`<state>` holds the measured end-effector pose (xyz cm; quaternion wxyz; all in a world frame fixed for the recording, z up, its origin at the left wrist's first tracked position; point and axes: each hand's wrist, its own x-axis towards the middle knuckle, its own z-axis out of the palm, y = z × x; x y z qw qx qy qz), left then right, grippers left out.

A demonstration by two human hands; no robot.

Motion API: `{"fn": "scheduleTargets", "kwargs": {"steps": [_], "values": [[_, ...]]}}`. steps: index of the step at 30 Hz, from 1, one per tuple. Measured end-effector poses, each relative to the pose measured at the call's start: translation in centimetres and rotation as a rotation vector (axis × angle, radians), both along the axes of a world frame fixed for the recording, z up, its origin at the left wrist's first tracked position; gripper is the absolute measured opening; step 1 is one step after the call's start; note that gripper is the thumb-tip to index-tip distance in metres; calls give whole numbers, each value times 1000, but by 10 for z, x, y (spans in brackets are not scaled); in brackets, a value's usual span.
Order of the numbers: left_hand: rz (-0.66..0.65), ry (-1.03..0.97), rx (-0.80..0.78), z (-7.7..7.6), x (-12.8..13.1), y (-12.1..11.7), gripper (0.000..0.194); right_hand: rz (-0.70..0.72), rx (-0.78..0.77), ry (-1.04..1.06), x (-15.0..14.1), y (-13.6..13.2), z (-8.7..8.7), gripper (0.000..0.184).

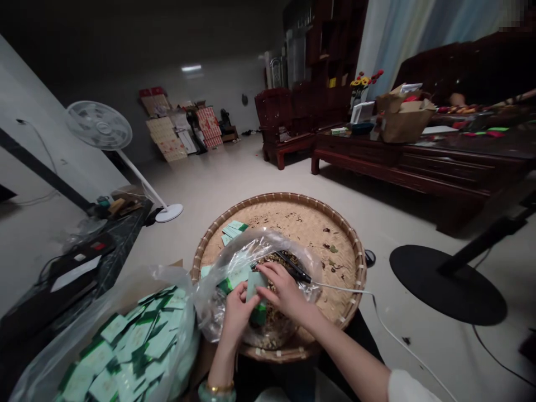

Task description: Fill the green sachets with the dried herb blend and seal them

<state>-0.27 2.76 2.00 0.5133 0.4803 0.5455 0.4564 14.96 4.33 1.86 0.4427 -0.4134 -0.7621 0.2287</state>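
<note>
One long wooden desk [419, 162] runs along the room at two o'clock, with a cardboard box [406, 123] on top. Nearer, at six o'clock, sits a round woven tray [322, 240] scattered with dry leaves, and a clear plastic bag [262, 245] of dried bits lies on it. A second bag [84, 312] at seven o'clock is packed with green-edged cards [129, 346]. Over the first bag, the left hand [237, 312] and right hand [285, 290] meet, the grip of each closed together on one pale green card [255, 285], held at the tray's middle. A black corded tool [293, 267] lies just beside the right hand.
</note>
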Motion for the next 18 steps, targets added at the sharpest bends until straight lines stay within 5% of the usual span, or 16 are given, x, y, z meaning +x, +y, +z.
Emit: {"fn": "scheduleTargets", "kwargs": {"steps": [6, 13, 18], "values": [[14, -92, -76, -12, 6, -14, 35, -6, 40, -41, -2, -14, -5, 38], [25, -158, -149, -9, 11, -22, 48, -78, 195, -59, -4, -20, -14, 38], [8, -95, -130, -8, 10, -22, 44, -136, 258, -6, -4, -18, -16, 18]]}}
